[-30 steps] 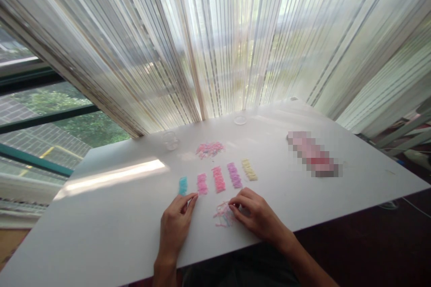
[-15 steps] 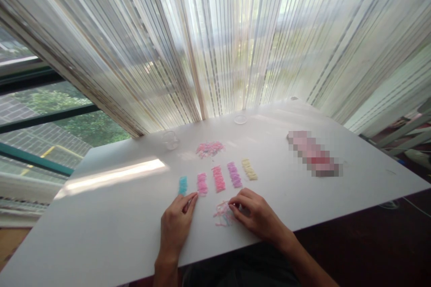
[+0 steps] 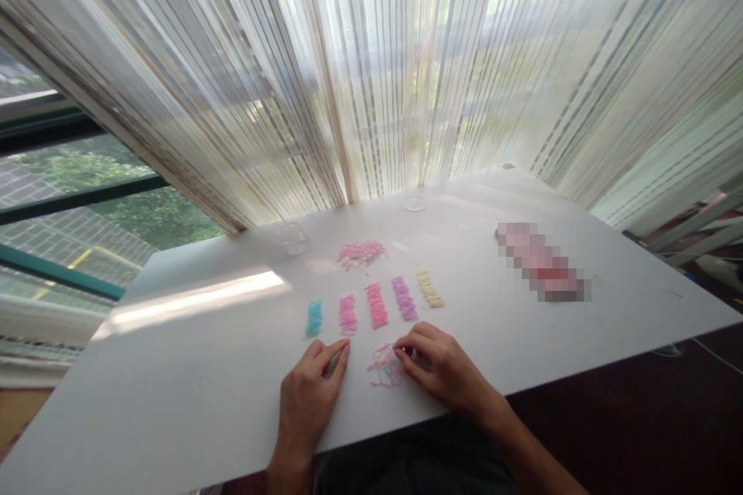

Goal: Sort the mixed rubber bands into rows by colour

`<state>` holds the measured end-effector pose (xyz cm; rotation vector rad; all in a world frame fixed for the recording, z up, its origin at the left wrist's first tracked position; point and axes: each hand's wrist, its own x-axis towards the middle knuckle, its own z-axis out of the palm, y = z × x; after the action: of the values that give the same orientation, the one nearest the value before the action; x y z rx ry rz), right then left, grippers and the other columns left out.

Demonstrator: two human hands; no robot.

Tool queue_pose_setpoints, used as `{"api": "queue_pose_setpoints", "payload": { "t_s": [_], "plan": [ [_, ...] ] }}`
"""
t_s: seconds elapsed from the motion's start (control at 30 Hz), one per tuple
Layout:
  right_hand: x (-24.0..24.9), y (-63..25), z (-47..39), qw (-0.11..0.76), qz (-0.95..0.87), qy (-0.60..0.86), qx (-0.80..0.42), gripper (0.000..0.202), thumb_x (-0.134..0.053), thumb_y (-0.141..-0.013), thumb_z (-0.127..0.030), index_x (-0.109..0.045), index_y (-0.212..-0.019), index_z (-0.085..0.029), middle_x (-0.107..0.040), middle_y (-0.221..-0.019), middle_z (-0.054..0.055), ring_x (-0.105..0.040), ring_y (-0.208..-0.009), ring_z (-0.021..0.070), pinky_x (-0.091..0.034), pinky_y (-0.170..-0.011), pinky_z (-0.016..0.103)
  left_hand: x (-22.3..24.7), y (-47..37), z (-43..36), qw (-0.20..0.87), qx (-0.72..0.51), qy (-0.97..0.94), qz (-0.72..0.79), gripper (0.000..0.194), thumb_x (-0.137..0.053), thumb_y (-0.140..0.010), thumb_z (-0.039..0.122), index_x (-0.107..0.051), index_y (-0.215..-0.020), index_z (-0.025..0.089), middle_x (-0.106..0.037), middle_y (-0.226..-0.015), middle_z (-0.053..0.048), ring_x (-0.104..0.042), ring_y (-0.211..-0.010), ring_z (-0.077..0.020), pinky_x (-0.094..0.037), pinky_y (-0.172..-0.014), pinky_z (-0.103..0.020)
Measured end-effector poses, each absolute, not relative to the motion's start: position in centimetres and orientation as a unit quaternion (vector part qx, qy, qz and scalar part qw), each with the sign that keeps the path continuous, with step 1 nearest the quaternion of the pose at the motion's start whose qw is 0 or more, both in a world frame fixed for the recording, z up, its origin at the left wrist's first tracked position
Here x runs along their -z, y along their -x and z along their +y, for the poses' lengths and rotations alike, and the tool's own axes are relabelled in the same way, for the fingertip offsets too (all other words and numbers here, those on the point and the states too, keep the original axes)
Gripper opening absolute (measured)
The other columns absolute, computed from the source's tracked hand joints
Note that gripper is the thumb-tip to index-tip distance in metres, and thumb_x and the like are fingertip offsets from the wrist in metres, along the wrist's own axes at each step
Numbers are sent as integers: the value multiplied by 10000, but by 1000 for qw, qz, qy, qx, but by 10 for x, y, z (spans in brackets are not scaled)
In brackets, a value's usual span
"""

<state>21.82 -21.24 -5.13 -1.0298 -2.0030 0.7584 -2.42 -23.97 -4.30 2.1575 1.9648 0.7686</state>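
Observation:
My left hand rests near the table's front edge, thumb and forefinger pinched together just below a pink row of small thin pieces. Whatever sits in that pinch is too small to make out. My right hand is pinched too, at the right side of a loose mixed pile of pink, white and bluish strands. Its fingertips hide what they grip. Beside the pink row lie a teal row, a coral row, a purple row and a yellow row.
A larger mixed pile lies behind the rows. Farther back are a clear container and a clear round lid. A blurred-out pink object lies on the white table at right. Striped curtains hang behind.
My left hand has shifted slightly right, away from the teal row to the lower end of the pink row. My right hand stays at the near pile.

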Motion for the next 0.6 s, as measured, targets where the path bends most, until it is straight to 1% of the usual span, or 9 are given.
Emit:
{"api": "queue_pose_setpoints", "payload": {
  "t_s": [0.13,0.27,0.5,0.6],
  "plan": [
    [52,-218,-212,373,-781,402,-298,110,-592,-951,-178,-697,-939,-209,-620,-820,21,-604,-745,161,-482,-695,277,45,20,-236,47,-229,-717,657,305,-505,-968,402,-779,-1050,295,-621,-732,27,-635,-599,-125,-475,-585,-212],
    [51,-219,-213,373,-782,403,-296,109,-593,-952,-181,-699,-950,-208,-625,-824,22,-606,-750,160,-487,-699,277,44,18,-232,49,-215,-717,662,301,-502,-974,391,-769,-1066,288,-636,-762,24,-646,-625,-128,-478,-598,-212],
    [49,-219,-212,376,-782,403,-291,120,-587,-955,-183,-704,-948,-209,-635,-823,26,-608,-740,159,-502,-690,276,38,16,-235,57,-239,-720,649,302,-490,-975,396,-753,-1030,259,-650,-759,12,-640,-628,-142,-490,-611,-234],
    [50,-219,-212,379,-781,404,-287,124,-582,-957,-184,-703,-950,-212,-639,-825,28,-608,-744,163,-503,-691,277,35,16,-239,75,-244,-724,641,278,-510,-959,392,-747,-1014,258,-643,-736,11,-639,-634,-151,-496,-614,-245]
  ]
}}
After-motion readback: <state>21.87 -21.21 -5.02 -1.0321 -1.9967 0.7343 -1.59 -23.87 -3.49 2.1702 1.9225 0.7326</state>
